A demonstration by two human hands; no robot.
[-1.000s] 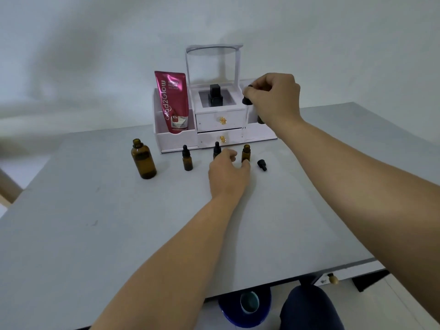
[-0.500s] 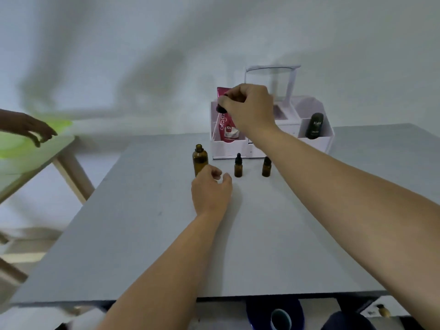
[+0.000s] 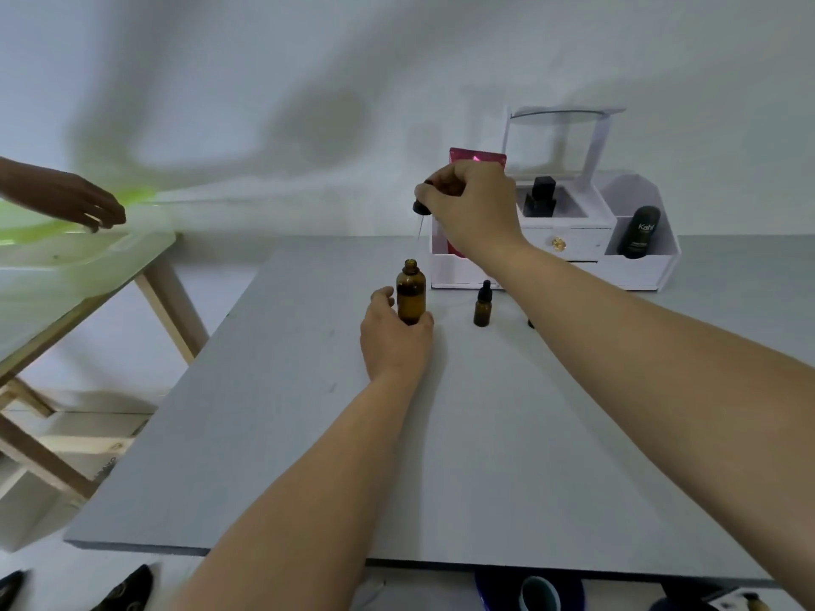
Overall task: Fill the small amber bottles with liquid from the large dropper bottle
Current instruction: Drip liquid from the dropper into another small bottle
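The left hand (image 3: 394, 335) sits at the centre of the frame, fingers and thumb curled round the lower part of the large bottle (image 3: 411, 289), steadying it upright on the worktop (image 3: 485, 456). Above it and slightly to the right, the right hand (image 3: 474, 205) pinches the black cap of the dropper (image 3: 420, 208) between fingertips and thumb, the thin glass tube hanging almost straight down from the cap. The tube's tip hangs just above the bottle's open mouth and a touch to its right, not yet inside, so tube and bottle neck run nearly parallel and nearly in line. The next move turns on that relation: the dropper looks about to go into the neck to draw liquid, which asks for a small shift leftward in the frame and then a straight descent. A darker lower part of the bottle suggests liquid inside. Right of it, near but apart, stands a small bottle (image 3: 483, 305) with its black cap on; the right hand is the nearer one to it. Something dark peeks out from behind the right forearm, too hidden to name. Behind, at the upper right, a white organiser (image 3: 639, 269) holds a pink tube (image 3: 478, 155) and a black bottle (image 3: 639, 233). At the upper left another person's hand (image 3: 75, 202) reaches over a side table (image 3: 110, 275).
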